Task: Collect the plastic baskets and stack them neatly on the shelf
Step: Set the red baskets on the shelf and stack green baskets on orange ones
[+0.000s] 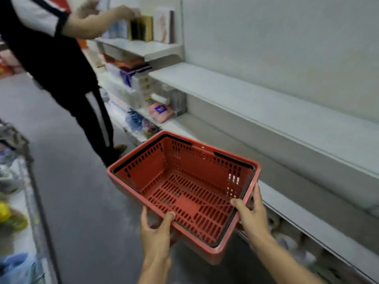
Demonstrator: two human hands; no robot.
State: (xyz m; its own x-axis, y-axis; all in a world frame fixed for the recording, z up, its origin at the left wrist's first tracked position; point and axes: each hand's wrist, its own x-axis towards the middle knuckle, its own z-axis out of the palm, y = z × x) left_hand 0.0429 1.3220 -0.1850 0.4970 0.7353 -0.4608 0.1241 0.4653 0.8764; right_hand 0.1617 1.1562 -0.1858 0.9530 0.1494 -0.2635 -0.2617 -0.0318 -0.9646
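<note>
Beside shelf (266, 103), red basket (184, 187) angled w/ aisle.

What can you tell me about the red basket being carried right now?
The red plastic basket is rectangular, with slotted walls and floor, a dark band inside its rim and black handles folded flat along the rim. It is empty, upright and tilted slightly, held in the air over the grey floor beside the bare grey shelf. The left hand grips its near edge, thumb inside; the right hand grips its right near corner. Nothing else touches it.
</note>
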